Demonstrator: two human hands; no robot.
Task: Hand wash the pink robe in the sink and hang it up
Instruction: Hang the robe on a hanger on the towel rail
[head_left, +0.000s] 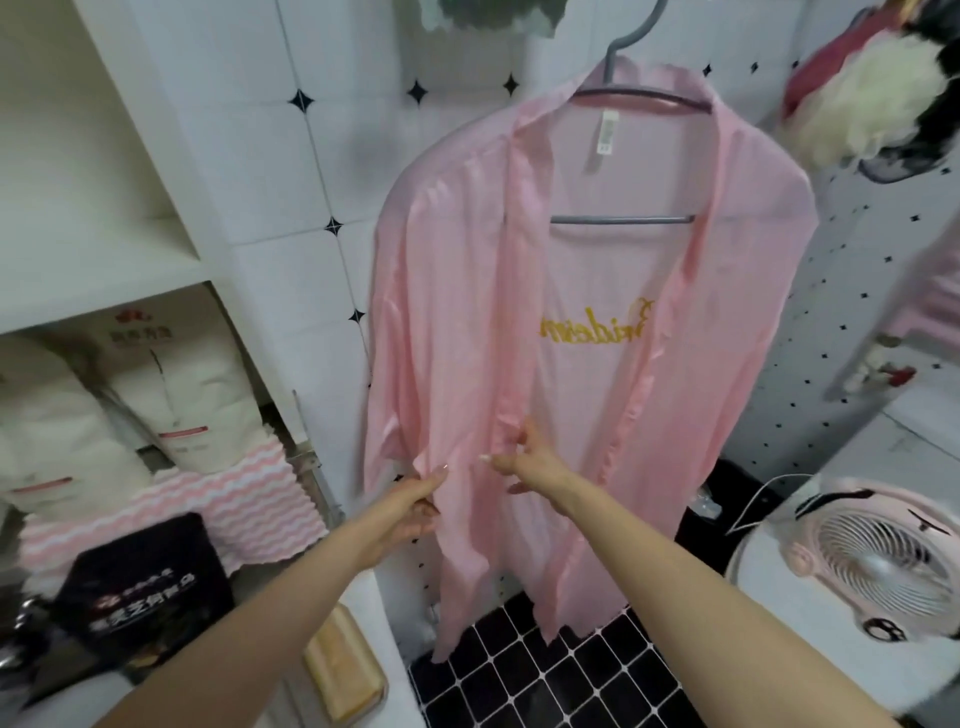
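Note:
The pink robe hangs open on a grey hanger in front of the white tiled wall, gold lettering showing through its back. My left hand pinches the left front panel low down, thumb on top of the fabric. My right hand is just to the right, its fingers spread and touching the front band of the same panel. The robe's hem hangs above the black tiled floor. No sink is in view.
White shelves on the left hold white bags and a pink striped cloth. A black box and a yellow bar lie at lower left. A pink fan stands on a white surface at the right. Other clothes hang at upper right.

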